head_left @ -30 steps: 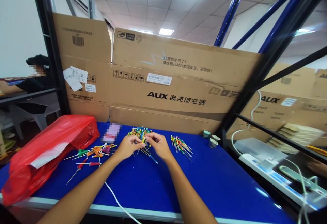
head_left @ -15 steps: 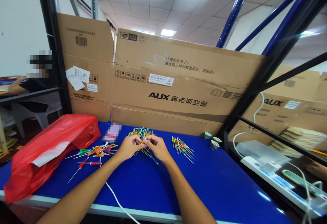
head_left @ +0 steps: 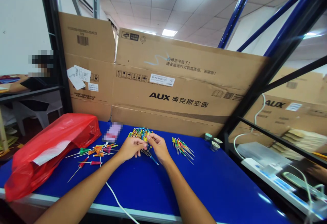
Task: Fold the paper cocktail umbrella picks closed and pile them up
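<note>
Head view: left hand (head_left: pixel 130 149) and right hand (head_left: pixel 158 148) held over a pile of coloured picks (head_left: pixel 140 133) on a blue table (head_left: pixel 178 190).
Fingers (head_left: pixel 146 142) of both hands are pinched together at the pile's near side; whether a pick is gripped cannot be told. A second bunch of picks (head_left: pixel 182 149) is laid just right of the pile, orange and red picks (head_left: pixel 94 154) left of it. A red plastic bag (head_left: pixel 51 149) is slumped at the table's left end, contents hidden. Three small cups (head_left: pixel 214 140) stand further right, contents too small to tell.
</note>
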The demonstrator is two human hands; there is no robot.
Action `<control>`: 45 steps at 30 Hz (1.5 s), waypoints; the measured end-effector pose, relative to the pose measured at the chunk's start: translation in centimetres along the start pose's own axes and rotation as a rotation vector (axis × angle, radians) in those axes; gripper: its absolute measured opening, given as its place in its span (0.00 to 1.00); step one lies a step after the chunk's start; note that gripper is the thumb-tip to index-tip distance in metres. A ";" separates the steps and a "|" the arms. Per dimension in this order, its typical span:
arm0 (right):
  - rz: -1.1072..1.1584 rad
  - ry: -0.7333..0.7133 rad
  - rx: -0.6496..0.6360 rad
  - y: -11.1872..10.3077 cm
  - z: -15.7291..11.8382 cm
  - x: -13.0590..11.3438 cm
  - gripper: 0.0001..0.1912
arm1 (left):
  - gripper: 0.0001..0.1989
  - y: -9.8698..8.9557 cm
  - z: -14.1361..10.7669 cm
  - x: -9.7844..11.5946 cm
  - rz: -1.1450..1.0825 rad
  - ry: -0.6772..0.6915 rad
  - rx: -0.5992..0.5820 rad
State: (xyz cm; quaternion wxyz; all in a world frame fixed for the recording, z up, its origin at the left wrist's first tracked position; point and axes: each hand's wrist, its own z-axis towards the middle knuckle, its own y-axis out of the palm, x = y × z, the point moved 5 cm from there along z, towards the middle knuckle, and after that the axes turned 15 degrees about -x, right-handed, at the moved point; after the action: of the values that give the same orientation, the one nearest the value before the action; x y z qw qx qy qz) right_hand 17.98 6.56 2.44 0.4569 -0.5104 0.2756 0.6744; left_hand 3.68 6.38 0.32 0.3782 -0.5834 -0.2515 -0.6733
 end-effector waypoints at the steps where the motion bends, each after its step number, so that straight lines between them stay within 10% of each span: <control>1: 0.009 0.002 -0.034 0.3 0.0 0.0 0.15 | 0.16 -0.1 -0.1 0.1 0.003 0.006 0.017; 23: -0.060 0.001 -0.166 0.6 0.2 0.1 0.14 | 0.16 -0.6 0.0 -0.2 0.032 0.031 0.059; 29: -0.167 -0.002 0.111 -2.9 0.2 0.3 0.16 | 0.23 -1.2 0.1 -0.4 -0.022 0.026 0.174; 34: -0.781 0.429 0.516 -9.9 -2.4 0.1 0.15 | 0.24 -2.9 -0.3 0.1 -0.022 0.049 0.322; 38: -1.194 0.836 0.527 -13.1 -4.4 0.3 0.13 | 0.24 -3.3 -0.3 0.1 -0.041 0.065 0.334; 45: -1.327 0.755 0.548 -12.6 -4.3 -0.3 0.15 | 0.25 -2.9 -0.2 -0.4 -0.058 0.044 0.300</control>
State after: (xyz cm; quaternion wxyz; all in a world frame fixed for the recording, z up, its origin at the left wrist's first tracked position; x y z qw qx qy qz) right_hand 31.14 8.30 2.48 0.7466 -0.6307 0.2066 -0.0464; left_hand 1.21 8.03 0.22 0.4471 -0.4978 -0.3576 -0.6515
